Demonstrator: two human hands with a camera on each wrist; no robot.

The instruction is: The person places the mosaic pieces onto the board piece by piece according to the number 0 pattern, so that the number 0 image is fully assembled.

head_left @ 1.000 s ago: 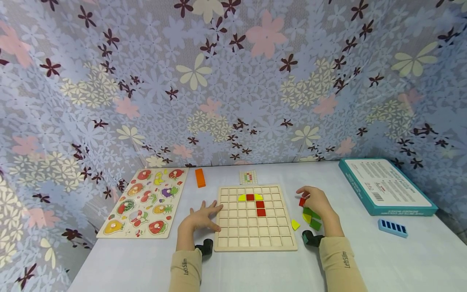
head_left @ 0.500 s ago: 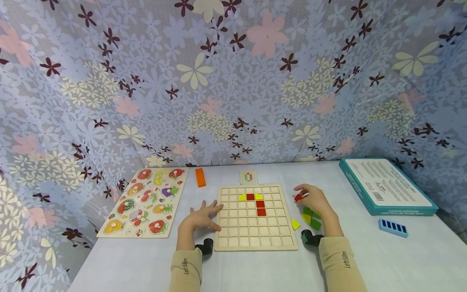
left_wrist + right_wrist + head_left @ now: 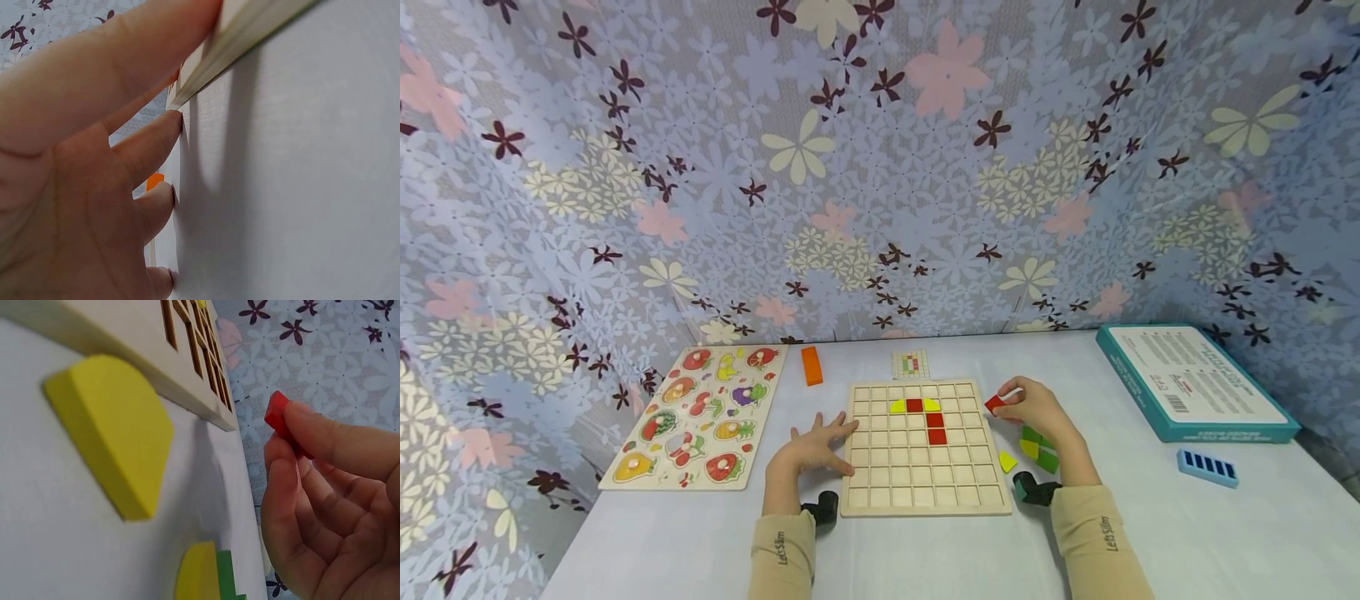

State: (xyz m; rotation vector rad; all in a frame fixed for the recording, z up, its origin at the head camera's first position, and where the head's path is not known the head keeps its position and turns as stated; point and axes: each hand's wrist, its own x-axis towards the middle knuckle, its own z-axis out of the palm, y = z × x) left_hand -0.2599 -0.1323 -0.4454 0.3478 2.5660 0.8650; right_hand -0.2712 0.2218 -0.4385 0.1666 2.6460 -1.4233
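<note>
Pinching a block (image 3: pixel 278 414) — bright red, straight-edged — the right hand (image 3: pixel 1036 410) hovers.

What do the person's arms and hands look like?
The left beige cloth sleeve and right beige cloth sleeve both carry small dark lettering. A small, rounded black gadget sits near the bare left hand, and a second black gadget, with a greenish end, near the bare right hand.

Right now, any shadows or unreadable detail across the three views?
Head: fine print on the teal box too small to read; left wrist: soft shadow bands on the white tabletop; right wrist: soft shadow beside the nearest yellow piece.
</note>
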